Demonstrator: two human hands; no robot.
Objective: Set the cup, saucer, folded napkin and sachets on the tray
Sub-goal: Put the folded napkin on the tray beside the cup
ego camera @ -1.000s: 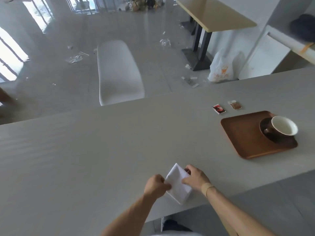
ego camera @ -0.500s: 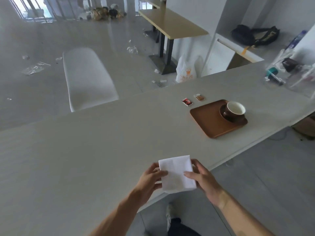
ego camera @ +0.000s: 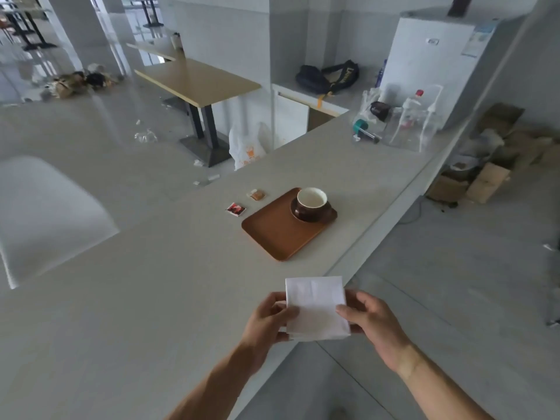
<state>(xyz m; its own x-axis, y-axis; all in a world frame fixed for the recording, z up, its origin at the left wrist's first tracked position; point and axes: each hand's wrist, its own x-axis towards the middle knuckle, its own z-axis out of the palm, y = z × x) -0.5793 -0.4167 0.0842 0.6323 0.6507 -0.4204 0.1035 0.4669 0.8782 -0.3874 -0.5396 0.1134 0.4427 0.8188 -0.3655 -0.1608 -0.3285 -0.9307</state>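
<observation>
1. Low in the centre of the frame, two bare hands hold a white folded napkin (ego camera: 316,309) in the air over the near edge of a pale counter (ego camera: 121,298).
2. The left hand (ego camera: 266,322) grips the napkin's left edge, its thumb on top and its fingers curled under. The right hand (ego camera: 368,321) grips the right edge the same way, thumb pressed on the upper face. Both pinch the paper; neither is spread.
3. The napkin looks roughly square, perhaps slightly taller than wide, and is held nearly flat.
4. The brown tray (ego camera: 278,234) lies on the counter above the napkin, in the middle of the frame and a little to its left. It sits turned like a diamond, its long axis running from lower left to upper right.
5. A dark saucer (ego camera: 312,212) with a cup (ego camera: 312,200) on it fills the tray's upper right end. The lower left part is bare.
6. Two sachets lie on the counter just beside the tray's upper left edge, not on it: a red one (ego camera: 235,209) and a tan one (ego camera: 258,194).
7. Judged from this, the napkin must travel straight up the frame, away from the body, to the bare end. Both hands are about equally near.
8. The sachets lie nearer the left hand.
</observation>
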